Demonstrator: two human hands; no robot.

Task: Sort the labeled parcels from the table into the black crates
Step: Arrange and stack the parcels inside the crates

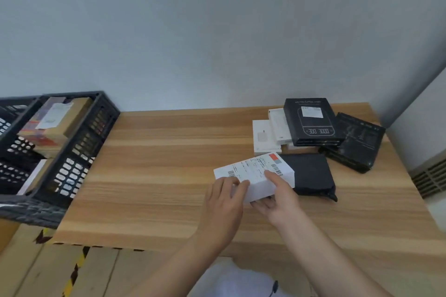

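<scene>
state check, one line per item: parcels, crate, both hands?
white labeled parcel: held above the table, label up
left hand: grips parcel's near-left edge
right hand: holds parcel from beneath, thumb on label
black pouch: flat on table
black scale box: lying on white boxes
black crate: partly filled with parcels

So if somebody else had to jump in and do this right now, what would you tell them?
Left hand and right hand both hold the white labeled box, label up, just above the table.
The black crate at the table's left end already has some labeled boxes inside.
Still by the far right corner: a black scale box lying on white boxes, another black box beside it, and a black pouch behind the held box.
Next: probably carry the white box left to the crate, then sort the rest.
</scene>
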